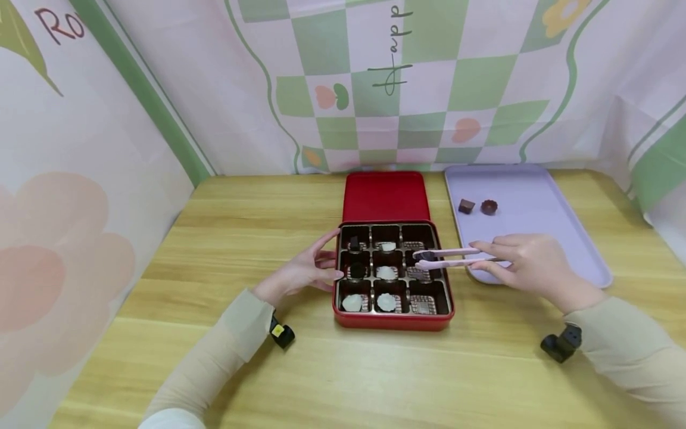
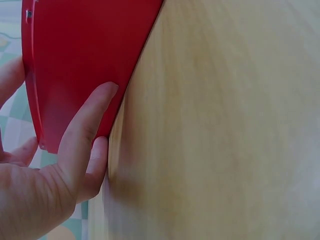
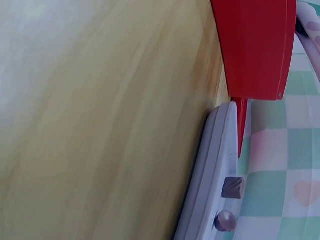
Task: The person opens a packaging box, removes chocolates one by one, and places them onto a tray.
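A wooden table bears a lilac tray on the right and, just beside it, a red box whose lid lies back beyond it. The left hand rests with relaxed fingers against the box's left side, while the right hand pinches pink tongs. Their tips hold a dark piece at the right-hand column of compartments. Four white pieces and two dark ones sit in the other columns; two brown chocolates lie on the tray.
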A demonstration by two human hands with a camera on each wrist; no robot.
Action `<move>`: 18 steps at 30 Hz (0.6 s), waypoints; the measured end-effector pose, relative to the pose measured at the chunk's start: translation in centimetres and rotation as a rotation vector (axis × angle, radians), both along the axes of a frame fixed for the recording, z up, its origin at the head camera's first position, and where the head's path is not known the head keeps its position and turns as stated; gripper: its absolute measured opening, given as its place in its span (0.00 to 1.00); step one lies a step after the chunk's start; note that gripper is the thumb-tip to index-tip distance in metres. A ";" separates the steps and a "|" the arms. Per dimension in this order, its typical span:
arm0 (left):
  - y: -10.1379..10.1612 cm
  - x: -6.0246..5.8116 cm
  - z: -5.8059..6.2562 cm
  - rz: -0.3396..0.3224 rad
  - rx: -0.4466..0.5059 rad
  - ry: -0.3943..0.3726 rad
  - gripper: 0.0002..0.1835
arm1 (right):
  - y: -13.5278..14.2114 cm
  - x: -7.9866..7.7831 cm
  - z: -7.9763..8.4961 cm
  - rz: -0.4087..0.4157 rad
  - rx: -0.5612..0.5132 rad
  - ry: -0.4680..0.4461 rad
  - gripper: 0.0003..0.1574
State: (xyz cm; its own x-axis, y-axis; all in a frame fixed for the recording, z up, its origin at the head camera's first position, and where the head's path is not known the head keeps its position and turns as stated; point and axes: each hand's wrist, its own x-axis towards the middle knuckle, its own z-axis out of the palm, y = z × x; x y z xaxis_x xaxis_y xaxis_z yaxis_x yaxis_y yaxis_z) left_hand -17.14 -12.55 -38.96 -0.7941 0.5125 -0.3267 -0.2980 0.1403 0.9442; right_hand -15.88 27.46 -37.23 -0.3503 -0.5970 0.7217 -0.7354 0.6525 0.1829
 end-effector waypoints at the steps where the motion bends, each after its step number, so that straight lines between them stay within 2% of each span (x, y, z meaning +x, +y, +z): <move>1: 0.0 0.0 0.0 0.002 0.001 -0.003 0.50 | 0.2 0.0 0.0 -0.008 0.007 0.002 0.42; 13: 0.0 0.1 0.0 0.000 0.010 -0.010 0.49 | 2.0 -0.2 -0.4 -0.058 -0.015 -0.015 0.43; 18: 0.0 0.1 0.0 -0.001 0.017 -0.008 0.49 | 3.1 -0.1 -0.2 -0.086 -0.026 -0.063 0.44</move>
State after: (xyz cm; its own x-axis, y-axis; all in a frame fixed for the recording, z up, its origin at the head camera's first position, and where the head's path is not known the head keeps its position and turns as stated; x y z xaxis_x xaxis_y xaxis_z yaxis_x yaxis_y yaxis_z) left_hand -17.08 -12.57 -38.94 -0.7906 0.5192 -0.3245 -0.3057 0.1245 0.9440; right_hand -15.97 30.59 -37.46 -0.4451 -0.5441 0.7112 -0.6857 0.7179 0.1201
